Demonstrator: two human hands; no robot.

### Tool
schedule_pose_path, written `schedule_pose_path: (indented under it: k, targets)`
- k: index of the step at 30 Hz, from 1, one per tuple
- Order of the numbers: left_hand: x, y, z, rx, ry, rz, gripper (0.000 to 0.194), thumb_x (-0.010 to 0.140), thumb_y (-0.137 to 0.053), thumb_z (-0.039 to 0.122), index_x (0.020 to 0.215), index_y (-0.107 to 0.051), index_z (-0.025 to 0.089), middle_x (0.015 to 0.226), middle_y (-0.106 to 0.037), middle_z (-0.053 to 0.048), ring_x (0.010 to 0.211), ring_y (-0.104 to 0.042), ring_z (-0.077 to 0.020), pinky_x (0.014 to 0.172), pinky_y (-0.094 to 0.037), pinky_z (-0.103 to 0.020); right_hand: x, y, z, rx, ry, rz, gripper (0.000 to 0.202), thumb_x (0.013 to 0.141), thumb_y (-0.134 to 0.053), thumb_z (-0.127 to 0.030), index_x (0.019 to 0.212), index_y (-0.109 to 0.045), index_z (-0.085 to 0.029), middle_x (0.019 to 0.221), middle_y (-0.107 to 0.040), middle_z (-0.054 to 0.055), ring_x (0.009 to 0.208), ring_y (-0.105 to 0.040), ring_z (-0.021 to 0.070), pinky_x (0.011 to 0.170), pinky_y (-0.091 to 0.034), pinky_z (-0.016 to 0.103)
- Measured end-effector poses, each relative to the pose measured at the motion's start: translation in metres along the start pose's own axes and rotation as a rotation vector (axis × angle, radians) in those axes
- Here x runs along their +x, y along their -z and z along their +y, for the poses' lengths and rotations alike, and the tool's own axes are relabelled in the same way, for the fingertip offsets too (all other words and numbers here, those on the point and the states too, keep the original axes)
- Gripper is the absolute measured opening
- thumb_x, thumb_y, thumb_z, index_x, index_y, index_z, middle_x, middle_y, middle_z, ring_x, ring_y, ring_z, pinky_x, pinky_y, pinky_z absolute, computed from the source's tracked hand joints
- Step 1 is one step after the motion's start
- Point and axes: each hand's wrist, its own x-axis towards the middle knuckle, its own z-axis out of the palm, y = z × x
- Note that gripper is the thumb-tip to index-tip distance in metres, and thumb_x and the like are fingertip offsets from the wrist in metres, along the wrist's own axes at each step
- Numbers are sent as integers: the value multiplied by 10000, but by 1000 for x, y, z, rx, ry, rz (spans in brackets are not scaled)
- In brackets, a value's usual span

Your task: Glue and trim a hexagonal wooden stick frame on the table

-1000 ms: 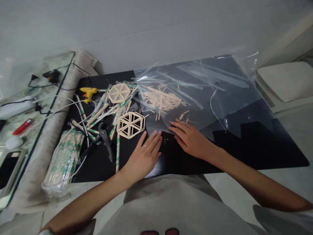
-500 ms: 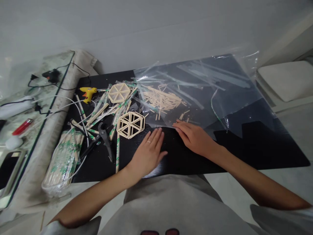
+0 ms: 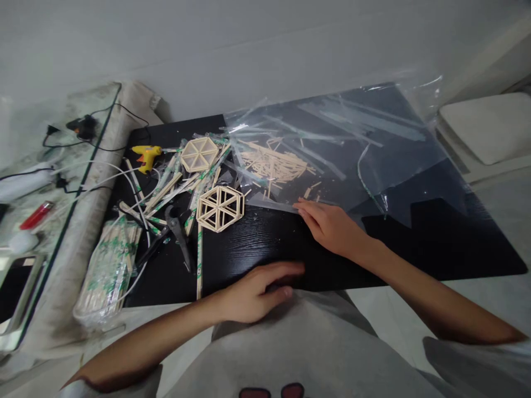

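My right hand (image 3: 329,225) is at the front edge of a clear plastic sheet (image 3: 340,190), its fingertips closed on that edge. On the sheet lies a heap of short cut wooden sticks (image 3: 276,165), with a few loose pieces near my right fingers. Over the table's front edge, close to my body, my left hand (image 3: 257,290) holds nothing; its fingers are stretched out and the thumb is apart. A hexagonal stick frame (image 3: 220,208) with spokes rests left of the sheet. Behind it, a second hexagonal frame (image 3: 199,154) sits on wrappers and sticks.
A yellow glue gun (image 3: 146,157) lies at the back left of the black table (image 3: 265,237). Dark-handled cutters (image 3: 179,237) and a packet of wrapped sticks (image 3: 110,265) are nearer. White and black cables trail from the glass-topped surface (image 3: 62,182) at left.
My left hand has moved back from the sheet's edge toward my body, turning its fingers to the right. My right hand has stayed at the sheet's edge, which looks slightly raised now.
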Motion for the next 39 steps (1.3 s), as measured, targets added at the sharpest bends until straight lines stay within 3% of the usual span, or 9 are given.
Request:
schedule_pose_path:
  k: [4, 9, 11, 14, 17, 20, 27, 33, 39]
  targets:
    - [1, 10, 1, 41, -119, 156, 485, 1042, -545, 277, 1527, -530, 272, 1655, -423, -109, 1545, -383, -278, 1277, -314, -498, 0, 0, 0, -11, -3, 1, 362, 1068, -416, -210, 1248, -708, -97, 1316, -725, 212, 1216, -716, 338, 1027, -589, 479]
    - [1, 0, 0, -172, 62, -50, 375, 1056, -517, 282, 1406, -630, 211, 1322, -729, -121, 1194, -716, -241, 1012, -592, -406, 1, -1, 0, -9, -2, 2, 386, 1073, -407, -216, 1264, -700, -54, 1312, -719, 238, 1227, -709, 346, 1030, -585, 473]
    - [2, -2, 0, -23, 24, -13, 397, 1047, -517, 255, 1429, -611, 202, 1407, -678, -136, 1282, -668, -256, 1086, -553, -449, 1, -1, -1, -14, 3, 1, 389, 1072, -404, -211, 1265, -698, -46, 1311, -718, 241, 1229, -707, 349, 1031, -583, 471]
    - [2, 3, 3, 254, -114, 128, 457, 1042, -504, 220, 1497, -550, 224, 1639, -445, -125, 1524, -423, -257, 1240, -402, -482, 1, 0, -1, -23, 12, 7, 379, 1071, -405, -212, 1258, -697, -59, 1301, -727, 229, 1223, -711, 343, 1027, -582, 463]
    - [3, 6, 3, 384, -183, 71, 460, 1051, -483, 210, 1509, -528, 206, 1616, -483, -112, 1515, -438, -203, 1244, -409, -402, 2, 0, 0, -29, 3, 5, 362, 1072, -395, -211, 1219, -706, -98, 1252, -755, 201, 1157, -742, 338, 968, -602, 453]
    - [9, 5, -7, 635, -260, -10, 474, 1040, -518, 233, 1510, -516, 171, 1603, -498, -125, 1526, -420, -229, 1278, -355, -447, 3, 1, 0, -25, -7, -9, 346, 1071, -390, -212, 1189, -707, -139, 1202, -777, 171, 1085, -767, 334, 897, -616, 443]
    - [24, 21, -28, 1102, -126, 328, 586, 1060, -500, 377, 1552, -426, 67, 1668, -346, -227, 1582, -282, -330, 1280, -308, -559, 3, 4, 0, -7, -40, 0, 357, 1076, -382, -233, 1228, -692, -142, 1186, -784, 162, 1060, -773, 338, 887, -615, 466]
    - [11, 11, -26, 1037, -245, 209, 493, 1060, -485, 322, 1514, -493, 130, 1609, -479, -163, 1534, -405, -256, 1266, -373, -470, 1, 3, -1, 14, -48, 14, 379, 1078, -371, -245, 1265, -682, -135, 1217, -774, 169, 1099, -762, 345, 906, -609, 480]
    - [20, 13, -20, 1150, -58, 427, 597, 1065, -468, 409, 1519, -460, 23, 1631, -399, -255, 1553, -351, -346, 1259, -351, -537, 2, 4, -1, 1, -71, 7, 342, 1075, -397, -245, 1227, -694, -174, 1146, -799, 136, 1034, -781, 318, 862, -610, 435]
